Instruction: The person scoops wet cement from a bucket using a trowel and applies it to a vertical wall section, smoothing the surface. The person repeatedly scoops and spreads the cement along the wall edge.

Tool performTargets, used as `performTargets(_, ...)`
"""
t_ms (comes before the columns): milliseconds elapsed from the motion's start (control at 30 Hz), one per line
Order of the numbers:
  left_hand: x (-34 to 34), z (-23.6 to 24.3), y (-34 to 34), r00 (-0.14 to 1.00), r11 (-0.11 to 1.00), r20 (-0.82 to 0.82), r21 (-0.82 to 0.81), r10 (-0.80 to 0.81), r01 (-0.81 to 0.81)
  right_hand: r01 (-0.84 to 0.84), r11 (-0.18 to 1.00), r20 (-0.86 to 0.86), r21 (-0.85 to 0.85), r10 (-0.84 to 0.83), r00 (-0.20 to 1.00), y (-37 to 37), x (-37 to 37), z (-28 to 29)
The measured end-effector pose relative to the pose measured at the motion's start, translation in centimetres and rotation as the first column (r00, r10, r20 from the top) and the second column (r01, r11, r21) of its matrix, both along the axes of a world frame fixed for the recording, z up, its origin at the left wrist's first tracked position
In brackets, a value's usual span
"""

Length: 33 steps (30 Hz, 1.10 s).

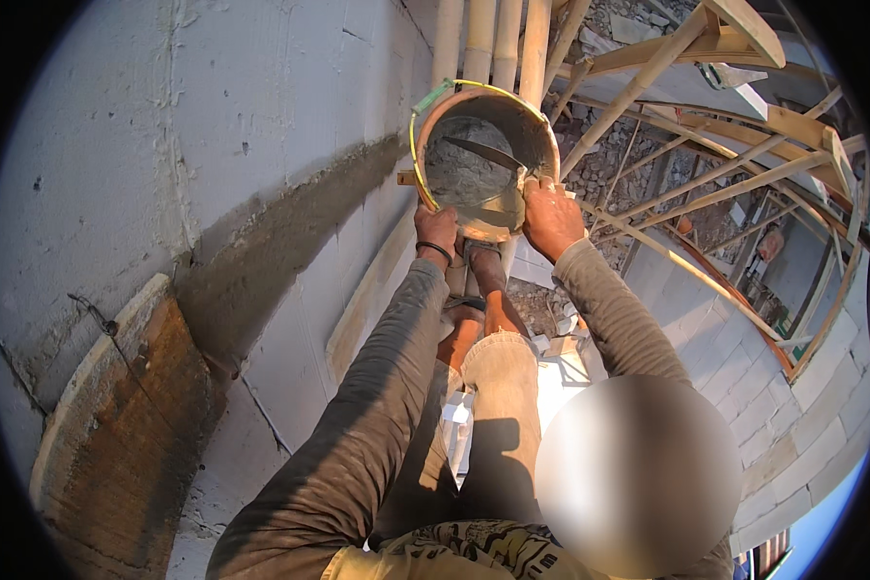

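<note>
A round bucket (534, 124) with a yellow wire handle and a green grip is in front of me, partly filled with wet grey mortar (459, 184). My left hand (436, 230) is closed on the bucket's near left rim. At the near right rim, my right hand (551, 217) is closed around a trowel (483, 152). The trowel's dark blade reaches leftward over the mortar. Its handle is mostly hidden by my fingers. Whether the right hand also grips the rim, I cannot tell.
Bamboo poles (478, 43) run beneath the bucket and my feet. A grey wall (87, 116) stands at left, with a damp mortar band (280, 232) and a curved board (126, 425) by it. Wooden framing (686, 145) crosses over rubble at right, near a block wall (744, 396).
</note>
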<state>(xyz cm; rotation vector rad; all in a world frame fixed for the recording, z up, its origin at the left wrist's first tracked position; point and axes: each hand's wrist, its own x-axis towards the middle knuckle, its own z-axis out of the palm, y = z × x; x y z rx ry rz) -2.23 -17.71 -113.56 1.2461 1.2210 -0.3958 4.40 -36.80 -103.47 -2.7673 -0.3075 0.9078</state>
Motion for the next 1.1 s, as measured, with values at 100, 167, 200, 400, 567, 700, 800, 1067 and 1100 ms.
performTargets(100, -1.8, 6.9, 1.4, 0.973, 0.988, 0.173, 0.067, -0.151, 0.141, 0.058, 0.997, 0.126, -0.052, -0.051, 0.991, -1.5, -0.4, 4.3)
performTargets(167, -2.7, 13.9, 1.4, 0.958, 0.98, 0.218, 0.116, -0.186, 0.164, -0.025, 0.998, 0.124, -0.058, 0.032, 0.992, -1.9, -0.6, 6.6)
performTargets(200, -3.8, 17.0, 2.0, 0.95, 0.976, 0.232, 0.108, -0.211, 0.19, -0.069, 0.996, 0.122, -0.055, 0.075, 0.99, -1.6, -1.1, 8.0)
performTargets(400, -9.2, 29.2, 6.0, 0.982, 0.996, 0.171, -0.021, -0.079, 0.084, -0.233, 0.957, 0.039, 0.175, 0.23, 0.972, 0.6, -7.3, 20.4)
performTargets(567, -8.8, 42.0, 5.4, 0.983, 0.984, 0.096, 0.1, -0.156, 0.146, -0.325, 0.933, 0.037, 0.154, 0.323, 0.946, -2.0, -5.7, 33.9)
performTargets(700, -8.9, 46.9, 4.9, 0.929, 0.94, 0.245, 0.266, -0.279, 0.212, -0.238, 0.968, 0.181, 0.08, 0.22, 0.958, -1.1, -3.7, 37.7)
performTargets(800, -7.6, 51.4, 4.4, 0.892, 0.912, 0.306, 0.342, -0.334, 0.224, -0.359, 0.915, 0.095, 0.182, 0.347, 0.933, -0.9, -3.5, 36.9)
performTargets(1067, -7.5, 56.8, 3.5, 0.868, 0.909, 0.37, 0.37, -0.332, 0.191, -0.464, 0.794, -0.188, 0.393, 0.563, 0.805, -1.4, -2.9, 38.1)
performTargets(1100, -7.6, 57.1, 3.4, 0.863, 0.893, 0.361, 0.403, -0.355, 0.199, -0.499, 0.739, -0.127, 0.452, 0.607, 0.784, -1.4, -3.6, 37.5)
